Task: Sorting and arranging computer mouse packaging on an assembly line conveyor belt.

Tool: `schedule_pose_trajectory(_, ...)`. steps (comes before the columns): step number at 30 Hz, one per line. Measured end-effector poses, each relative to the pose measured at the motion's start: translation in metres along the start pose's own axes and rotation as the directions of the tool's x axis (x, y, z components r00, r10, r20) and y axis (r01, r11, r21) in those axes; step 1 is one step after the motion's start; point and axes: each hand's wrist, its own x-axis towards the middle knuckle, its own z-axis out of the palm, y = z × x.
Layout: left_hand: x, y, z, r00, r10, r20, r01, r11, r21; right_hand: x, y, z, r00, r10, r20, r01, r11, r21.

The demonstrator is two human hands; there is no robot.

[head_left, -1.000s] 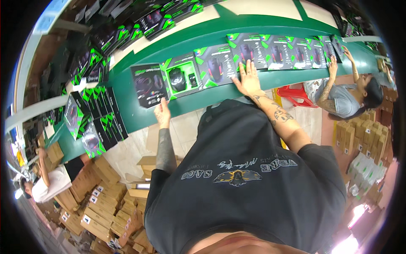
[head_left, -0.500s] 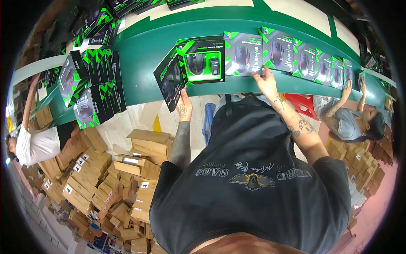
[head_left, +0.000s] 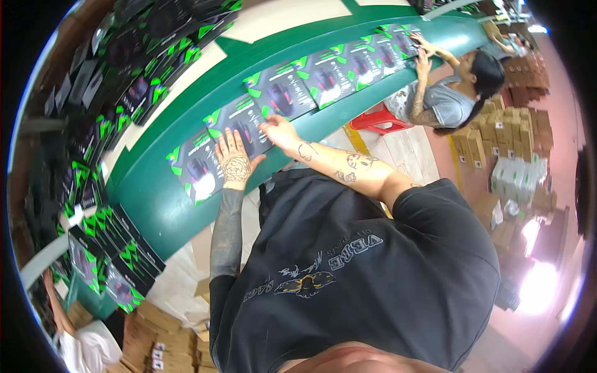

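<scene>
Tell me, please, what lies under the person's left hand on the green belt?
The left hand rests flat on a black-and-green box lying in a row on the green belt. The box's part beneath the palm is covered.

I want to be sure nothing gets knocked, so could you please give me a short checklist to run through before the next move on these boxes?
1. Left hand flat on a black-and-green box on the green belt: ok.
2. Right hand on the same box's right edge: ok.
3. Either hand actually gripping the box: not ok; the fingers lie open on top.
4. Neighbouring box on the left apart from it: not ok; they appear to touch.
5. Co-worker's hands away from this box: ok; they are far up the belt.
6. Belt moving: cannot tell.
</scene>
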Motion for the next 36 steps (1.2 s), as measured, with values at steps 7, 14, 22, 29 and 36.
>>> schedule_pose_trajectory(7, -0.001, -0.022, -0.016, 0.995, 0.080, 0.059, -0.071, 0.986, -0.150, 0.002, -0.012, -0.008, 0.990, -0.132, 0.046, 0.124, 0.981, 0.147)
schedule_pose_trajectory(14, -0.087, -0.058, -0.015, 0.960, -0.253, 0.121, 0.280, 0.876, -0.393, 0.035, 0.024, -0.083, 0.766, -0.608, -0.210, 0.391, 0.699, -0.598)
schedule_pose_trajectory(22, -0.152, -0.016, 0.008, 0.959, -0.285, -0.013, 0.171, 0.608, -0.775, 0.030, 0.011, -0.081, 0.913, -0.342, -0.221, 0.058, 0.647, -0.761)
schedule_pose_trajectory(29, -0.155, -0.012, 0.013, 0.957, -0.290, 0.002, 0.203, 0.664, -0.720, 0.036, -0.006, -0.100, 0.983, -0.175, -0.051, 0.162, 0.967, -0.195)
schedule_pose_trajectory(36, -0.131, 0.009, -0.076, 0.872, -0.372, -0.318, 0.119, 0.791, -0.600, -0.069, -0.035, -0.025, 0.595, -0.735, 0.326, 0.746, 0.355, -0.564)
